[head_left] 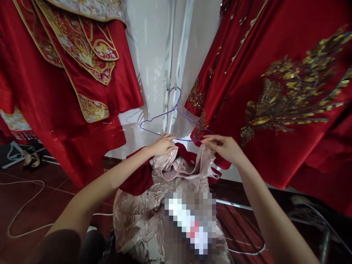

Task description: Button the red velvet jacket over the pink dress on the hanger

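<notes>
A purple wire hanger [172, 114] hangs in front of a white wall, its bottom bar at my fingertips. My left hand [161, 145] pinches the pale pink brocade garment [154, 209] with its red lining [137, 179] up against the hanger's bar. On the right end of the bar, the fingers of my right hand [224, 146] are closed on the garment's top edge. The rest of the garment drapes down below my forearms. A blurred patch covers its lower middle.
Red robes with gold embroidery hang close on the left [68, 80] and on the right [275, 91]. White cable [24, 205] loops over the dark red floor. A pair of shoes [31, 159] lies at far left.
</notes>
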{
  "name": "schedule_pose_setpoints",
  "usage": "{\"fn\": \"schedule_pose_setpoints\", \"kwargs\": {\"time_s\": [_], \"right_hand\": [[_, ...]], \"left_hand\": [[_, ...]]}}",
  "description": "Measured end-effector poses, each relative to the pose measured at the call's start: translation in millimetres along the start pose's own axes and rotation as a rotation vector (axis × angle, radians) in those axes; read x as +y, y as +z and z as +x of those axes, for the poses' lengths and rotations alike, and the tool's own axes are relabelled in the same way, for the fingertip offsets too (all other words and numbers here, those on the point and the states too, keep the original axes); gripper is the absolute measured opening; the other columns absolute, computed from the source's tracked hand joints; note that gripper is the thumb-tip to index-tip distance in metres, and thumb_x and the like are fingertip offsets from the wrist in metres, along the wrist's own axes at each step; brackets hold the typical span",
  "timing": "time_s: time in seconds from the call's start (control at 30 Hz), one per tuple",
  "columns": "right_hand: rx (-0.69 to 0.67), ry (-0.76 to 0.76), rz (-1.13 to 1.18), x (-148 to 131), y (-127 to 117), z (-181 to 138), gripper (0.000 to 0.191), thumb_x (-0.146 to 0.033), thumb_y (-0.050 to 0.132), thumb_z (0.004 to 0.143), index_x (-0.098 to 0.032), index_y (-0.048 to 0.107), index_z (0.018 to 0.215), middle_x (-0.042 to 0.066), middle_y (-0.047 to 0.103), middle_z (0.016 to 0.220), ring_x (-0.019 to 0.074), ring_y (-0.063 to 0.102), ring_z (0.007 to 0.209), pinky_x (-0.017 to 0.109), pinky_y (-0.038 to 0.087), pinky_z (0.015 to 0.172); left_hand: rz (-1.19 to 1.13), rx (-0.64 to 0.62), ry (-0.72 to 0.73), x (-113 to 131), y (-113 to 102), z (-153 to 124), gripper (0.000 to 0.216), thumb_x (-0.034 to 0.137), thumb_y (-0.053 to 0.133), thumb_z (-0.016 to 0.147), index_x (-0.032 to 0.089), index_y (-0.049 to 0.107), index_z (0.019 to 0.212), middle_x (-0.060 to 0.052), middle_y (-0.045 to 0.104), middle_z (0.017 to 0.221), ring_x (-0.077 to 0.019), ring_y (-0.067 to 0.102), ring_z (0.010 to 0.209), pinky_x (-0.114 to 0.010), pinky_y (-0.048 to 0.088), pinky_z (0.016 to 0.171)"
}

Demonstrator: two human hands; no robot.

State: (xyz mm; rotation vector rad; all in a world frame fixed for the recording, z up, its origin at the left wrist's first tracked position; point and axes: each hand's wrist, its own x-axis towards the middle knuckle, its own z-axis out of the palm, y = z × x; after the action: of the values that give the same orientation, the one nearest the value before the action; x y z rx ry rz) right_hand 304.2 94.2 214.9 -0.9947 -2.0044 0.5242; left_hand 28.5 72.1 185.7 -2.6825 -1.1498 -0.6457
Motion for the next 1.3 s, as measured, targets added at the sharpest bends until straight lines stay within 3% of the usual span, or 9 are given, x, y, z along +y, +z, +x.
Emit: {"fn": "schedule_pose_setpoints", "kwargs": {"time_s": [0.13,0.27,0.37,0.5,0.73,0.87,1.3], "right_hand": [[0.338,0.077,-0.028,33,-11,19,0.020,-0.036,0.065,0.070,-0.020,0.071,0.082,0.007,0.068,0.102,0.0234,0.064,0.091,0.034,0.050,0.080],[0.488,0.127,-0.139,68,-21,19,0.021,-0.032,0.065,0.070,-0.016,0.071,0.083,0.009,0.070,0.092,0.0215,0.065,0.084,0.030,0.048,0.076],[0.549,0.110,-0.171,76,-23,12,0.022,-0.031,0.063,0.072,-0.015,0.071,0.085,0.010,0.071,0.088,0.0196,0.064,0.078,0.027,0.047,0.071],[0.574,0.057,-0.174,76,-24,9,0.022,-0.031,0.063,0.072,-0.014,0.070,0.086,0.009,0.070,0.084,0.0180,0.064,0.076,0.025,0.045,0.068],[0.533,0.160,-0.376,78,-26,5,0.018,-0.031,0.063,0.072,-0.019,0.070,0.083,0.007,0.070,0.078,0.0186,0.062,0.068,0.026,0.041,0.059],[0.550,0.118,-0.445,76,-25,1,0.016,-0.030,0.060,0.074,-0.019,0.068,0.082,0.006,0.070,0.076,0.0189,0.062,0.067,0.026,0.040,0.059],[0.546,0.062,-0.214,57,-18,8,0.022,-0.033,0.060,0.076,-0.014,0.068,0.085,0.013,0.070,0.086,0.0206,0.063,0.075,0.027,0.044,0.066]], "left_hand": [[0.007,-0.076,0.007,6,10,3,0.028,0.031,0.043,0.088,0.018,0.067,0.081,-0.007,0.050,0.130,-0.0226,0.046,0.118,-0.044,0.030,0.101],[-0.041,-0.075,0.016,12,0,-6,0.028,0.029,0.041,0.089,0.019,0.067,0.086,-0.006,0.054,0.125,-0.0200,0.048,0.117,-0.041,0.032,0.101],[-0.053,-0.062,0.008,18,-8,-14,0.029,0.031,0.040,0.089,0.019,0.067,0.085,-0.006,0.053,0.128,-0.0204,0.047,0.117,-0.042,0.031,0.101],[-0.046,-0.054,-0.001,22,-11,-22,0.029,0.031,0.040,0.090,0.019,0.066,0.083,-0.005,0.052,0.129,-0.0199,0.048,0.116,-0.042,0.031,0.100],[-0.030,-0.035,-0.015,23,-11,-25,0.031,0.033,0.039,0.090,0.019,0.064,0.080,-0.005,0.051,0.131,-0.0200,0.047,0.117,-0.042,0.030,0.101],[-0.033,-0.031,-0.015,23,-10,-26,0.033,0.034,0.038,0.090,0.018,0.063,0.075,-0.005,0.050,0.132,-0.0206,0.044,0.120,-0.042,0.029,0.101],[-0.068,-0.067,-0.025,23,-9,-25,0.032,0.035,0.039,0.090,0.020,0.065,0.078,-0.002,0.047,0.135,-0.0212,0.041,0.122,-0.043,0.029,0.101]]}}
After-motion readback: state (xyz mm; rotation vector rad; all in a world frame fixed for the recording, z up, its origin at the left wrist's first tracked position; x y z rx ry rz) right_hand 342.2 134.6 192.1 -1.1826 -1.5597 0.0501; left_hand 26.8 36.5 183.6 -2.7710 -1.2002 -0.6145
